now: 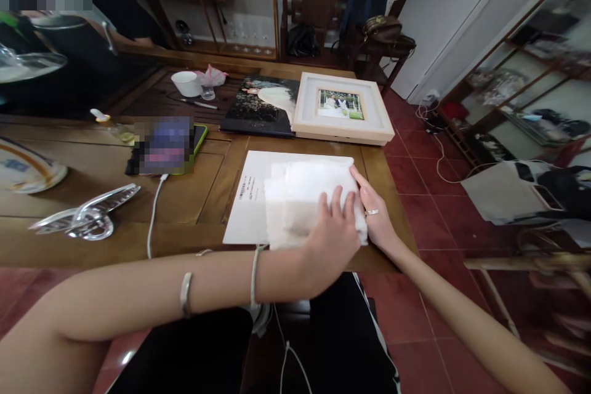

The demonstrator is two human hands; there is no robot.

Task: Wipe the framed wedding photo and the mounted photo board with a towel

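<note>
A folded white cloth (307,194) lies on a white board (245,215) with a barcode and small print, close to the table's front edge. My left hand (330,246) reaches across from the left and rests on the cloth's lower right part, fingers spread. At the right edge of the cloth, my right hand (375,212), with a ring on one finger, grips the side of the folded layers. Part of its fingers is hidden beneath or behind the cloth, which covers the board's right portion.
Behind the board are a dark photo panel (263,104) and a pale framed photo (341,106). To the left are a charging phone (168,144), a silver winged ornament (87,214), a dropper bottle (113,128) and a white cup (186,83). Another person sits across the table.
</note>
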